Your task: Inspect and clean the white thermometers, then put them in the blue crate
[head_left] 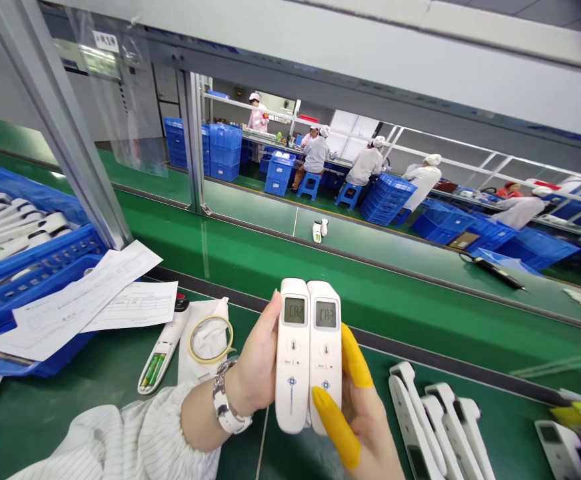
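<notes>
Thermometers, two white handheld ones, stand side by side and upright just above the green tabletop (120, 373), touching along their long edges, both small screens lit. The left thermometer (292, 357) sits in the left hand (256, 373), whose fingers wrap behind it with the thumb pressed along its left edge; a wristwatch (225, 400) circles that wrist. The right thermometer (325, 353) is held by the right hand (365, 420), its fingers closed around the body, two of them wearing yellow finger cots (335, 420). Left of the hands lie a roll of clear tape (211, 340) on a white cloth, an opened thermometer (163, 350) showing what look like green batteries, and paper forms (90, 300) draped over a blue crate (30, 267). More white thermometers (435, 420) lie face down to the right. Beyond the conveyor, co-workers (370, 163) in white sit among blue crates.
</notes>
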`<state>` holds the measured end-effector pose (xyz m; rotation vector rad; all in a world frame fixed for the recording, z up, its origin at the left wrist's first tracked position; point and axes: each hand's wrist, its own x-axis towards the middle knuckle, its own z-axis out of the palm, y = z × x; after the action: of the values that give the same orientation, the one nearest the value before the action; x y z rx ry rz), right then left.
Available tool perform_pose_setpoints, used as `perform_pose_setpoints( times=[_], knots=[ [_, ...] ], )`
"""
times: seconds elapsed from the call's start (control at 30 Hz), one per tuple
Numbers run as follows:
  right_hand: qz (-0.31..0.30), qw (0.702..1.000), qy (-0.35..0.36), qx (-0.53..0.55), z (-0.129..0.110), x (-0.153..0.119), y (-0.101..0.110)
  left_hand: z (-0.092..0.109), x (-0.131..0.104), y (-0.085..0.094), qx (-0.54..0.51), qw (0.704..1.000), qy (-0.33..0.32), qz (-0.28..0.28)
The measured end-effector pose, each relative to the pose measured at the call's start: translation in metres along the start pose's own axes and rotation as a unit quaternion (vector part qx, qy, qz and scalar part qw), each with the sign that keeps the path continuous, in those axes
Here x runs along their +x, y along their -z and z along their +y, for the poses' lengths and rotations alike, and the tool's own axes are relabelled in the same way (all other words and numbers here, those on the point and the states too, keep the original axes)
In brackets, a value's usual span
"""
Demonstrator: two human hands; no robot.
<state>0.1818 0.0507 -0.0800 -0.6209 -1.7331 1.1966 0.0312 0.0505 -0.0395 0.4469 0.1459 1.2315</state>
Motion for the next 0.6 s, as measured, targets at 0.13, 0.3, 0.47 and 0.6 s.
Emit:
perform_pose_setpoints(
  times=[0.13, 0.3, 0.47, 0.6],
  knots=[
    [0.025, 0.996, -0.027, -0.077, 0.007, -0.009, 0.002, -0.001, -0.002, 0.001, 0.099, 0.992, -0.038, 0.068],
    [0.002, 0.992, -0.029, -0.126, 0.009, -0.012, 0.011, 0.001, -0.004, 0.000, 0.151, 0.983, -0.065, 0.081],
    [-0.022, 0.969, 0.001, -0.246, -0.009, -0.001, 0.039, 0.012, -0.008, -0.003, 0.145, 0.979, -0.127, 0.063],
    [-0.089, 0.913, -0.022, -0.397, -0.019, 0.012, 0.050, 0.029, -0.015, -0.008, 0.105, 0.979, -0.152, 0.087]
  ],
)
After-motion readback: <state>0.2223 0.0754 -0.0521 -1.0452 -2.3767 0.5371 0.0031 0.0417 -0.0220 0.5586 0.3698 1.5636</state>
